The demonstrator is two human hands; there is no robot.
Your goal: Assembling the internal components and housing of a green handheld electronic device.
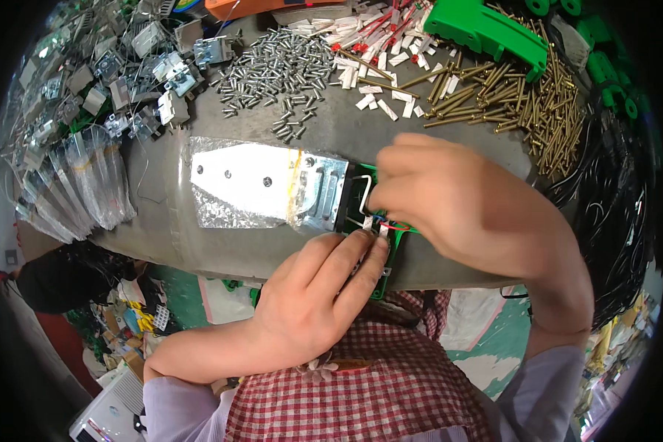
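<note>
A green plastic housing (pixel 393 259) lies at the table's near edge, largely covered by my hands. A shiny metal plate assembly (pixel 250 184) in clear plastic wrap adjoins its left side. My left hand (pixel 309 295) steadies the housing, fingertips pressed by small white tabs (pixel 384 230); its thumb is hidden. My right hand (pixel 438 193) is closed in a pinch over the housing's far side, and what it holds is hidden behind the fingers. Thin red and blue wires (pixel 396 225) run out between the hands. A white cable (pixel 365 193) bends across the dark part beside my right fingertips.
Loose silver screws (pixel 276 77) form a pile at the back. White strips (pixel 398 96) and long brass screws (pixel 486 99) lie right of them, with a green plastic part (pixel 486 33) behind. Metal-and-white components (pixel 125 81), clear-wrapped pieces (pixel 88 180) and black cables (pixel 611 228) flank the work area.
</note>
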